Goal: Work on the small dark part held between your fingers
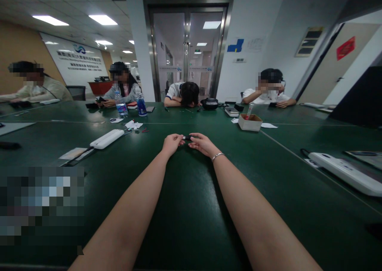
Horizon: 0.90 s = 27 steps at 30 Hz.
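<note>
Both arms stretch out over the dark green table (pixel 185 207). Between the fingertips is a small, short black stick-like thing with a silvery end (pixel 187 137), too small to name more exactly. My left hand (pixel 172 144) pinches its silvery end. With thumb and fingers, my right hand (pixel 203 144) grips the black end, its lower fingers curled loosely beneath. A silver bracelet circles the right wrist. The fingers cover part of the held thing, which lies roughly level just above the tabletop.
To the left are a white power strip (pixel 107 139), paper scraps (pixel 133 124) and two bottles (pixel 142 106). An open box (pixel 250 122) stands at the right, with another white power strip (pixel 343 171) nearer. Several people sit across the table, one with head down.
</note>
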{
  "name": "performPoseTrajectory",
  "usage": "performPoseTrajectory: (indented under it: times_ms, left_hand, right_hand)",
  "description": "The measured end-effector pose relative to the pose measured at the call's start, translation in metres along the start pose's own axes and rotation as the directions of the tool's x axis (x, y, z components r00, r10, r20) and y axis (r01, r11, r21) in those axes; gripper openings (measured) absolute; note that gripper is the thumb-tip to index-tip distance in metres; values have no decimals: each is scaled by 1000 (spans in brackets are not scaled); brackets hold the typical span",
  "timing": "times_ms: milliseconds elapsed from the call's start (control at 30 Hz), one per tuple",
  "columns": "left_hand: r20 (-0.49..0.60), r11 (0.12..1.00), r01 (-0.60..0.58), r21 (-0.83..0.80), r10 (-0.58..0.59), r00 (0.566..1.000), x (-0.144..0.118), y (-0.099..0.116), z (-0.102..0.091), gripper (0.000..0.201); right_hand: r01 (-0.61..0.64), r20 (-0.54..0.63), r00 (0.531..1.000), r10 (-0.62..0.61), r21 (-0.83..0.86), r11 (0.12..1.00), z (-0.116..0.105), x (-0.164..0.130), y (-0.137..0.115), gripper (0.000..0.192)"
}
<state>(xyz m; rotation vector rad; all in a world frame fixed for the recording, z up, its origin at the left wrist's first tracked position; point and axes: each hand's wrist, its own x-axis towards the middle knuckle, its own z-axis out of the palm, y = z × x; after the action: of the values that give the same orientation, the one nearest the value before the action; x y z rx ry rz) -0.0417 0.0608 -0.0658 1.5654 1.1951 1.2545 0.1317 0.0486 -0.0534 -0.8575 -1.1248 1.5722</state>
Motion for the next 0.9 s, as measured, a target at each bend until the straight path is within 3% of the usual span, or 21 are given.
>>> performPoseTrajectory:
  times_ms: [900]
  left_hand:
    - [15, 996, 56, 75, -57, 998, 3, -6, 0, 48]
  right_hand:
    - [-5, 22, 1000, 5, 7, 1000, 0, 0, -1, 20]
